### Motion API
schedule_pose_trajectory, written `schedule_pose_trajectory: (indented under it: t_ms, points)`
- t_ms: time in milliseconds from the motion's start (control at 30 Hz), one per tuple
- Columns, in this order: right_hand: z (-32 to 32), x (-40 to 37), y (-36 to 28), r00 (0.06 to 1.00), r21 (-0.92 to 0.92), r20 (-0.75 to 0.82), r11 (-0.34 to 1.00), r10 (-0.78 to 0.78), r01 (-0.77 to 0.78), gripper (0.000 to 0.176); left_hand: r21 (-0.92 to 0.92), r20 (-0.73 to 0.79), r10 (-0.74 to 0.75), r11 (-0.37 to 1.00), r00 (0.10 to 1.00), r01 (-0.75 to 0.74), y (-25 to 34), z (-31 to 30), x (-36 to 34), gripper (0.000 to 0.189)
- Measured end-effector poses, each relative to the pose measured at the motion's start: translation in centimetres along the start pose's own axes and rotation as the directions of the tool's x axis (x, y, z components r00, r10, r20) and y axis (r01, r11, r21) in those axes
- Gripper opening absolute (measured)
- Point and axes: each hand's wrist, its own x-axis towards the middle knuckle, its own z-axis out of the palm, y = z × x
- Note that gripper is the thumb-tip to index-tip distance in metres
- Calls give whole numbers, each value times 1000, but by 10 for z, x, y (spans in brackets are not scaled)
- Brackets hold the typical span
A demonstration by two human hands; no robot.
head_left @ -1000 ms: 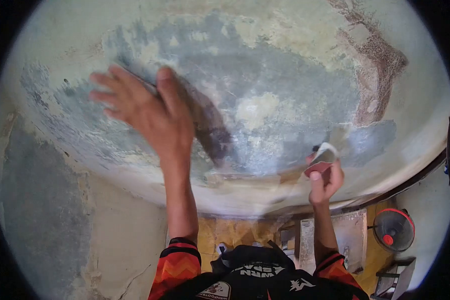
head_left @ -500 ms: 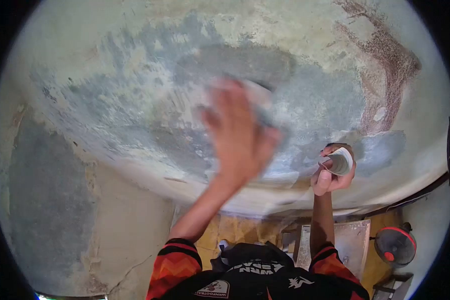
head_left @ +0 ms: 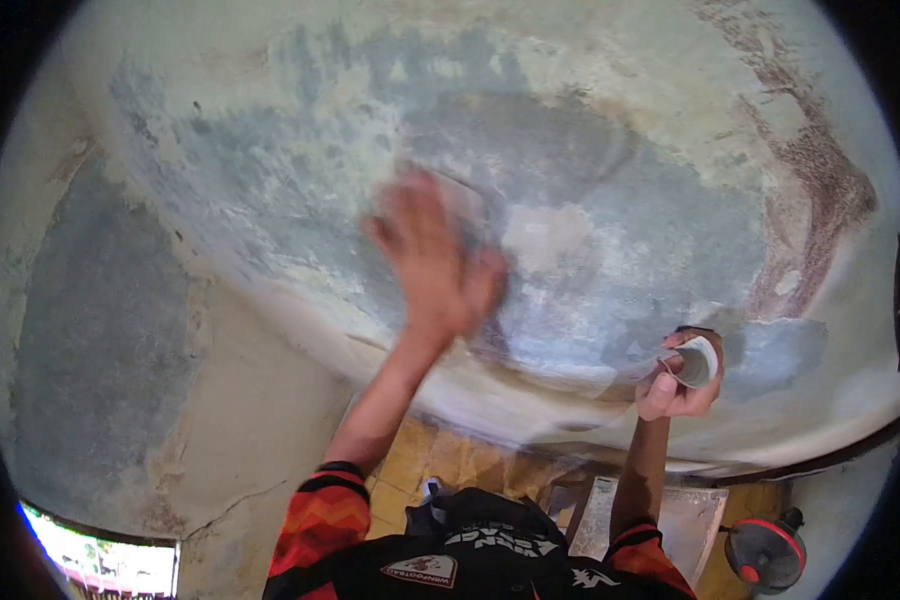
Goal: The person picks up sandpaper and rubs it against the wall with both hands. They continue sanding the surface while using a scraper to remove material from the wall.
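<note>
Blurred by motion, my left hand (head_left: 425,250) lies against the patchy grey and green wall (head_left: 590,170), fingers stretched out and thumb apart. A pale flat piece (head_left: 462,200) with a thin edge shows beside its fingers, partly covered by the hand; what it is cannot be made out. Lower right, my right hand (head_left: 675,395) is closed around a curled sheet (head_left: 698,362), pale at the rim and greyish inside, its open end facing the camera. The curled sheet is just in front of the wall.
A reddish-brown rough patch (head_left: 820,190) marks the wall at right. Below are a yellow tiled floor (head_left: 395,485), a pale framed board (head_left: 675,520) and a black fan with a red rim (head_left: 765,553). A bright opening (head_left: 110,560) lies at lower left.
My left hand and the pale piece beside it have moved left across the wall. My right hand still holds the curled sheet. The camera view has shifted, bringing more of the bright opening into sight.
</note>
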Motion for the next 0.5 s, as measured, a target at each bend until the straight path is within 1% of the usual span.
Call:
schedule_pose_trajectory:
  t_ms: [33,67,100,133,167,200,267,300,333,367,433,467,500]
  points:
    - [2,3,-2,1000,-8,8,1000,-7,7,41,-57,-83,-137,989,987,133,-12,-3,14,81]
    - [2,0,-4,1000,-5,3,1000,2,-2,40,-127,-153,-277,957,948,260,-21,-5,23,82]
    - [1,-2,-3,1000,-5,-7,1000,5,-5,39,-208,-216,-410,906,886,369,-26,-6,28,84]
    - [2,-2,0,1000,-2,-21,1000,-3,3,38,-118,-79,-178,979,981,168,-13,-5,14,81]
    - [3,-4,2,999,12,-38,1000,-7,7,38,-55,83,56,997,995,-52,11,-5,-13,78]
    - [3,-6,2,999,13,-41,1000,1,-1,39,-29,259,275,961,926,-277,24,-7,-26,75]
    - [1,-6,3,999,10,-43,1000,10,-9,40,4,204,215,975,955,-221,-3,-13,-18,70]
    - [0,-4,1,1000,-4,1,1000,8,-8,41,20,178,183,982,967,-190,-16,-15,-11,67]
    - [2,-3,2,1000,0,-10,1000,6,-6,41,-44,29,11,999,1000,-9,-26,-13,8,66]
    - [3,-2,1,1000,2,-18,1000,7,-7,41,-135,-105,-176,978,979,161,-31,-13,33,65]
    - [3,-2,-1,1000,-14,-26,1000,10,-11,41,-121,-65,-262,960,963,253,-19,-19,34,75]
    - [3,-1,-1,1000,-22,-21,1000,8,-8,41,-3,90,-96,995,991,97,-4,-9,13,75]
    - [3,-1,-2,1000,-30,-17,999,12,-12,41,-11,240,80,997,967,-80,16,-2,-15,77]
